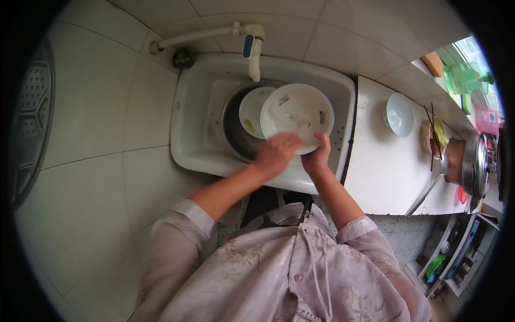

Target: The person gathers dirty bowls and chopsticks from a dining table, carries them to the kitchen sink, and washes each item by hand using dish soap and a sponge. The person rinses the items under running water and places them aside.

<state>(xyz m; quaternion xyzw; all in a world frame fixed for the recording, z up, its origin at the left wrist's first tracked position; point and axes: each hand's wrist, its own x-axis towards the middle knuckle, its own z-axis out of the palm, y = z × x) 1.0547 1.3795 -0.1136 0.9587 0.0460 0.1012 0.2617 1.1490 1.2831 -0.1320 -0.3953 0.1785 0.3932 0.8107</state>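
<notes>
A white plate (295,114) with dark printed motifs is tilted over the sink, and small pale marks or bits show near its middle. My right hand (318,155) grips its near right rim, thumb on top and fingers beneath. At the near left rim, my left hand (277,155) lies over the plate's edge, blurred, its fingers hard to make out. Behind and left of this plate, a second white dish (252,108) with a green leaf motif sits in a round metal basin (231,133). The basin stands in the white sink (191,149), its right side hidden by the plates.
A white tap (254,66) with a blue-faced handle hangs above the sink's back. On the white counter (378,173) to the right are a pale bowl (399,115), a small basket (427,139) with chopsticks, a long-handled utensil (424,195) and a lidded metal pot (472,167). Tiled walls enclose the left and back.
</notes>
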